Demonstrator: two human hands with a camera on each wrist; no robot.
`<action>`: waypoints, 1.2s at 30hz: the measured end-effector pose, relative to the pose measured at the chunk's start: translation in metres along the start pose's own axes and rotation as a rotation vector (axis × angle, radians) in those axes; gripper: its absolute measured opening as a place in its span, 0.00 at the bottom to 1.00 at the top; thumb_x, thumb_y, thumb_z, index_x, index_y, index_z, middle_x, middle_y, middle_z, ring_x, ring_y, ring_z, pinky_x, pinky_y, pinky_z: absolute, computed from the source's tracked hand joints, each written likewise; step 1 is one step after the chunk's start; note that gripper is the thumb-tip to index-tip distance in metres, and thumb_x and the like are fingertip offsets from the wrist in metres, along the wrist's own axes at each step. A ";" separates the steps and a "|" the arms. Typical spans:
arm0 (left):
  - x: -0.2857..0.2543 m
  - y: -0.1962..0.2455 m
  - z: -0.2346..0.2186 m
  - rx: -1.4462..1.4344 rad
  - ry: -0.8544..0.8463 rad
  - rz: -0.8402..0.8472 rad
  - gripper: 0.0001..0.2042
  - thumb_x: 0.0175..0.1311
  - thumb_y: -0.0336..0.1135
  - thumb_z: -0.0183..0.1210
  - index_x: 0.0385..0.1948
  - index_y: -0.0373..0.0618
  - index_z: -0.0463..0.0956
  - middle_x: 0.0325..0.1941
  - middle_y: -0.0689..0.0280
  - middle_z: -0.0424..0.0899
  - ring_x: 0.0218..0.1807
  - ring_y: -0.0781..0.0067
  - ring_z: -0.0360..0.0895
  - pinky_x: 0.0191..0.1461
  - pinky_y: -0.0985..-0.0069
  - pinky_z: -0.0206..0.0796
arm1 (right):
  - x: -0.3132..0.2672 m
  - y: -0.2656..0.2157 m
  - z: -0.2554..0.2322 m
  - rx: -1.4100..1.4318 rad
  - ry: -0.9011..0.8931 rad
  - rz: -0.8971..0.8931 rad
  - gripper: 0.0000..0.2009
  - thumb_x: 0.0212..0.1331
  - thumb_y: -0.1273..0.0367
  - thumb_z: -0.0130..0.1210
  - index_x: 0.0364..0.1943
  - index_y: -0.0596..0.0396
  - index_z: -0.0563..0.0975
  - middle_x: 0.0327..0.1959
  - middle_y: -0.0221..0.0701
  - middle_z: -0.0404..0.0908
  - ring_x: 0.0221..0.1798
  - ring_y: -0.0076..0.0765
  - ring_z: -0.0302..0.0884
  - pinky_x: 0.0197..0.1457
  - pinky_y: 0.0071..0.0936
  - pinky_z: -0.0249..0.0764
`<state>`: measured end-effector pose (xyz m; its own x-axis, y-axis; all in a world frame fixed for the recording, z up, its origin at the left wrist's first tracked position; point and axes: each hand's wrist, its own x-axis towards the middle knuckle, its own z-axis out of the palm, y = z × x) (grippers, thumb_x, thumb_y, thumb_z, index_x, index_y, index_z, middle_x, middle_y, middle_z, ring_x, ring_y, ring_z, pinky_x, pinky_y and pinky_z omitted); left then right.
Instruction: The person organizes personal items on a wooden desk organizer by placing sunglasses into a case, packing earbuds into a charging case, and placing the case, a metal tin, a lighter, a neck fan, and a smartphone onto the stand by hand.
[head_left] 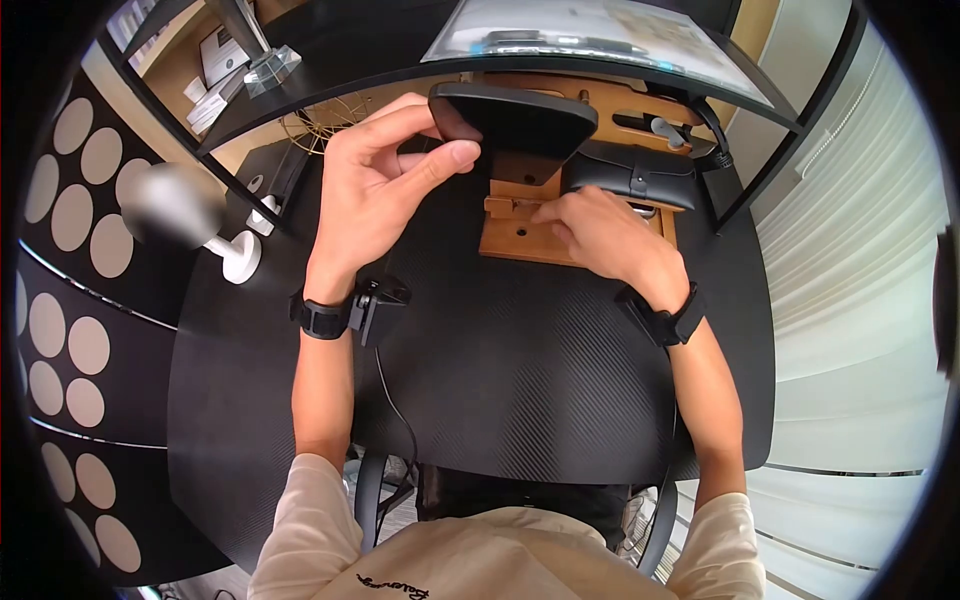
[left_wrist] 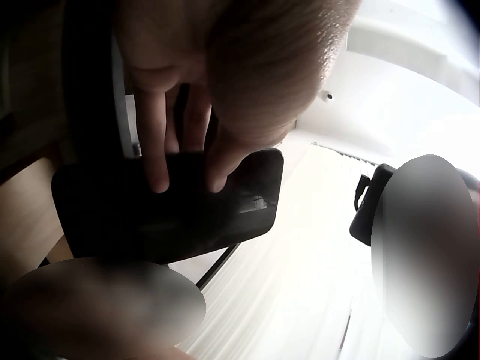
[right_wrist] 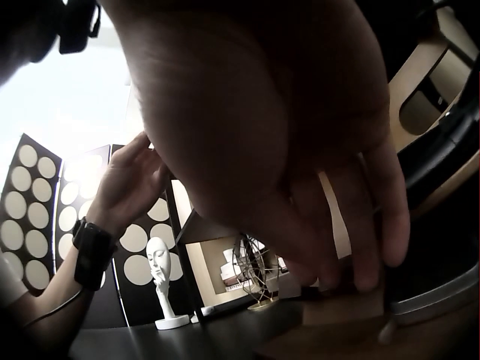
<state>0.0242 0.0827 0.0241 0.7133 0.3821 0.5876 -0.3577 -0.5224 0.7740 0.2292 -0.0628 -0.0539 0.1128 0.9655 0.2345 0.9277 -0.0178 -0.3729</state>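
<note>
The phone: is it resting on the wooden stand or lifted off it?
Lifted off. The left hand holds the phone above the stand.

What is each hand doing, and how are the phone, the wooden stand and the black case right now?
Left hand: raised, gripping the phone.
Phone: held in the air above the stand, dark face showing.
Right hand: fingertips resting on the wooden stand.
Wooden stand: flat on the table, no phone on it.
Black case: closed, lying on the stand.

Office: desk (head_left: 520,380), shelving (head_left: 215,60)
</note>
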 end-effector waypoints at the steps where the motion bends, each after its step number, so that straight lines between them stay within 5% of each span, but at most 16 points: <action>1: 0.000 0.000 -0.001 -0.012 0.013 0.015 0.09 0.65 0.20 0.67 0.45 0.30 0.84 0.45 0.65 0.81 0.46 0.77 0.81 0.52 0.79 0.81 | -0.001 -0.002 -0.001 0.005 -0.038 0.019 0.13 0.62 0.77 0.57 0.49 0.57 0.86 0.42 0.46 0.88 0.47 0.57 0.84 0.53 0.46 0.78; 5: 0.001 0.004 -0.003 -0.018 0.049 0.059 0.10 0.64 0.19 0.68 0.46 0.30 0.83 0.44 0.65 0.81 0.46 0.77 0.81 0.53 0.79 0.81 | -0.001 -0.010 0.001 0.033 -0.068 0.018 0.17 0.57 0.82 0.55 0.50 0.61 0.85 0.40 0.52 0.87 0.47 0.60 0.86 0.55 0.45 0.81; 7: 0.001 0.005 -0.007 -0.019 0.055 0.067 0.11 0.64 0.19 0.68 0.47 0.30 0.83 0.44 0.65 0.81 0.46 0.77 0.81 0.52 0.78 0.82 | 0.001 -0.009 0.010 0.007 -0.055 -0.044 0.14 0.63 0.76 0.58 0.51 0.62 0.84 0.53 0.43 0.87 0.52 0.57 0.83 0.57 0.44 0.78; 13: 0.000 0.011 -0.013 -0.045 0.067 0.093 0.11 0.63 0.18 0.67 0.47 0.30 0.84 0.44 0.64 0.80 0.45 0.77 0.81 0.50 0.78 0.83 | 0.001 -0.022 0.023 0.005 0.033 -0.188 0.17 0.61 0.74 0.60 0.55 0.63 0.81 0.69 0.41 0.76 0.55 0.58 0.82 0.60 0.46 0.79; 20: -0.001 0.016 -0.012 -0.086 0.073 0.144 0.11 0.63 0.19 0.68 0.47 0.29 0.83 0.44 0.63 0.80 0.43 0.77 0.81 0.48 0.78 0.83 | 0.000 -0.028 0.019 -0.014 -0.099 -0.068 0.18 0.61 0.73 0.60 0.56 0.63 0.80 0.73 0.40 0.73 0.57 0.59 0.81 0.61 0.47 0.78; 23: -0.002 0.017 -0.013 -0.061 0.037 0.125 0.12 0.62 0.19 0.68 0.47 0.28 0.83 0.44 0.63 0.80 0.43 0.77 0.81 0.47 0.79 0.83 | -0.002 -0.015 0.017 -0.064 -0.018 -0.168 0.19 0.61 0.72 0.61 0.57 0.63 0.80 0.69 0.42 0.77 0.53 0.58 0.84 0.58 0.46 0.79; 25: -0.003 0.016 -0.008 -0.084 0.009 0.086 0.10 0.63 0.18 0.67 0.46 0.29 0.84 0.45 0.62 0.82 0.44 0.74 0.82 0.48 0.77 0.84 | -0.004 -0.017 -0.012 -0.070 0.058 -0.127 0.17 0.62 0.68 0.64 0.52 0.64 0.82 0.57 0.45 0.85 0.47 0.55 0.86 0.53 0.42 0.81; 27: -0.003 0.013 -0.002 -0.109 -0.010 0.043 0.08 0.64 0.18 0.66 0.44 0.30 0.84 0.46 0.61 0.83 0.46 0.71 0.83 0.49 0.74 0.84 | -0.008 -0.040 -0.057 -0.013 -0.024 0.117 0.18 0.61 0.65 0.67 0.48 0.65 0.83 0.45 0.49 0.87 0.50 0.55 0.85 0.56 0.43 0.80; 29: -0.002 0.008 0.007 0.061 -0.111 0.042 0.08 0.63 0.17 0.66 0.44 0.28 0.84 0.46 0.62 0.83 0.45 0.74 0.83 0.50 0.78 0.83 | -0.016 -0.027 -0.064 0.142 0.057 0.130 0.18 0.60 0.64 0.69 0.46 0.65 0.83 0.38 0.48 0.88 0.38 0.50 0.87 0.44 0.37 0.81; 31: -0.003 0.001 0.016 0.046 -0.126 0.029 0.09 0.63 0.17 0.66 0.44 0.28 0.84 0.46 0.63 0.83 0.46 0.75 0.83 0.51 0.80 0.81 | -0.020 -0.030 -0.069 0.353 0.159 0.042 0.15 0.60 0.66 0.68 0.43 0.66 0.83 0.35 0.47 0.88 0.35 0.49 0.86 0.41 0.37 0.81; 36: 0.000 -0.025 0.028 -0.013 -0.116 -0.061 0.10 0.65 0.20 0.66 0.47 0.31 0.86 0.47 0.64 0.84 0.49 0.76 0.82 0.54 0.79 0.80 | -0.016 -0.028 -0.065 0.134 0.234 0.061 0.12 0.62 0.68 0.66 0.40 0.66 0.83 0.34 0.46 0.87 0.36 0.53 0.85 0.43 0.38 0.80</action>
<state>0.0499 0.0747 -0.0013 0.7983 0.3219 0.5091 -0.3189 -0.4912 0.8106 0.2249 -0.0945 0.0111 0.2611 0.8771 0.4032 0.8632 -0.0251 -0.5043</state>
